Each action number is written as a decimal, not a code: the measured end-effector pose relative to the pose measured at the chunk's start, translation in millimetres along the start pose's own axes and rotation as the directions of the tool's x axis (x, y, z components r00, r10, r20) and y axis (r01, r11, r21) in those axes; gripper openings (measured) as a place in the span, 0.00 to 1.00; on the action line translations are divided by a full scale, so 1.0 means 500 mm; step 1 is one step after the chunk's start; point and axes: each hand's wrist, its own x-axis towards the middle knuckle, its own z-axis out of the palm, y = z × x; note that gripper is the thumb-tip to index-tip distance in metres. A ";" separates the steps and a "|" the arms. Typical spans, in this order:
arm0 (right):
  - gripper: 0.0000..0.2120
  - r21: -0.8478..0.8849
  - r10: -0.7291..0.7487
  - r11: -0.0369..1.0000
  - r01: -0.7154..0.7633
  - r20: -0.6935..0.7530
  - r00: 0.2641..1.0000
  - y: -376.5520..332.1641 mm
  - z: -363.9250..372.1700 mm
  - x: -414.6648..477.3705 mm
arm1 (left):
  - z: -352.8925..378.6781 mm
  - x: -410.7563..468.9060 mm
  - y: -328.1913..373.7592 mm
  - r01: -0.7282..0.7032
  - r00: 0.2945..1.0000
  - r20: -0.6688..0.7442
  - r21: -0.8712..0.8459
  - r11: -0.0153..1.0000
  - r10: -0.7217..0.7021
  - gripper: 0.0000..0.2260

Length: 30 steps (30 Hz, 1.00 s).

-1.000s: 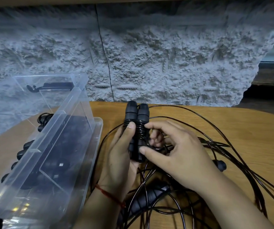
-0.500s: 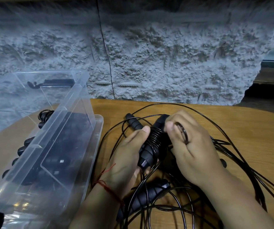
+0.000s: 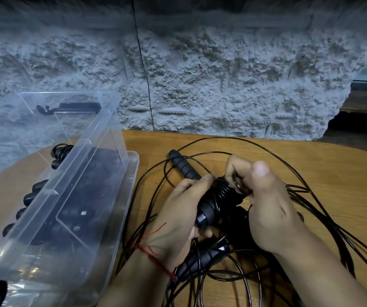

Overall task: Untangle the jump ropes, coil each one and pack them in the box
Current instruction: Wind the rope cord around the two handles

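The chief risk is judged to lie in the turns of black cord (image 3: 223,191) laid round the ribbed handle (image 3: 209,209). The cord looks glossy and springy, so the turns could be thrown off if the pinch at the top were slackened before the end is secured. A second risk is judged to come from the free length, which is led off into the tangle (image 3: 315,196) spread over the wooden table (image 3: 333,165). Were it drawn hard, a crossing could be pulled tight, or the second handle (image 3: 183,167), seen just beyond the left thumb and ringed by a loop, could be dragged along. The left hand (image 3: 178,216) is held with its fingers curled under the lower end of the ribbed handle and its thumb pressed along the upper side, so that the handle is gripped firmly and tilted up to the right. The right hand (image 3: 268,209) is set over it from the right, its back to the camera, and a loop of the cord is pinched between thumb and fingertips at the handle's upper end. The clear plastic box (image 3: 102,120) is stood open and tipped just to the left, and coiled ropes (image 3: 34,196) are seen through its wall. A red thread (image 3: 153,253) is worn at the left wrist.
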 end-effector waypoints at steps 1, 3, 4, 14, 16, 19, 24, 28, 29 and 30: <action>0.26 -0.044 0.008 0.999 -0.007 0.006 1.000 0.000 0.000 -0.001 | -0.006 0.002 0.003 -0.028 1.000 0.008 0.032 0.999 0.027 0.11; 0.18 -0.166 0.007 0.986 -0.009 -0.010 1.000 -0.001 -0.001 0.001 | -0.010 -0.015 0.003 -0.153 0.984 0.111 0.109 0.982 0.141 0.10; 0.16 -0.220 0.008 0.975 -0.014 -0.031 0.999 0.000 -0.003 0.002 | -0.008 -0.031 0.004 -0.243 0.961 0.170 0.150 0.958 0.217 0.09; 0.06 -0.459 -0.073 0.887 0.048 -0.035 0.997 0.016 0.000 0.004 | 0.004 -0.068 -0.001 -0.386 0.920 0.167 0.226 0.894 0.355 0.12; 0.06 -0.441 -0.032 0.897 0.031 0.005 0.999 0.016 0.001 0.004 | 0.001 -0.056 -0.008 -0.438 0.899 0.144 0.280 0.854 0.414 0.12; 0.12 -0.377 0.045 0.926 -0.013 0.076 0.996 0.019 -0.010 0.003 | -0.015 -0.043 -0.009 -0.497 0.861 0.063 0.313 0.809 0.505 0.13; 0.17 -0.310 -0.068 0.947 0.090 0.082 0.994 0.033 -0.035 0.013 | -0.033 -0.029 -0.006 -0.491 0.866 0.069 0.313 0.813 0.496 0.13; 0.08 -0.304 -0.022 0.952 0.036 0.048 0.999 0.058 -0.028 0.012 | -0.035 -0.013 -0.013 -0.424 0.904 0.089 0.315 0.849 0.418 0.13; 0.07 -0.312 -0.017 0.949 0.031 0.045 0.999 0.064 -0.024 0.010 | -0.036 -0.008 -0.015 -0.390 0.919 0.075 0.307 0.868 0.387 0.12; 0.06 -0.314 -0.005 0.949 0.017 0.040 0.999 0.070 -0.020 0.009 | -0.037 -0.005 -0.018 -0.368 0.928 0.063 0.315 0.875 0.368 0.11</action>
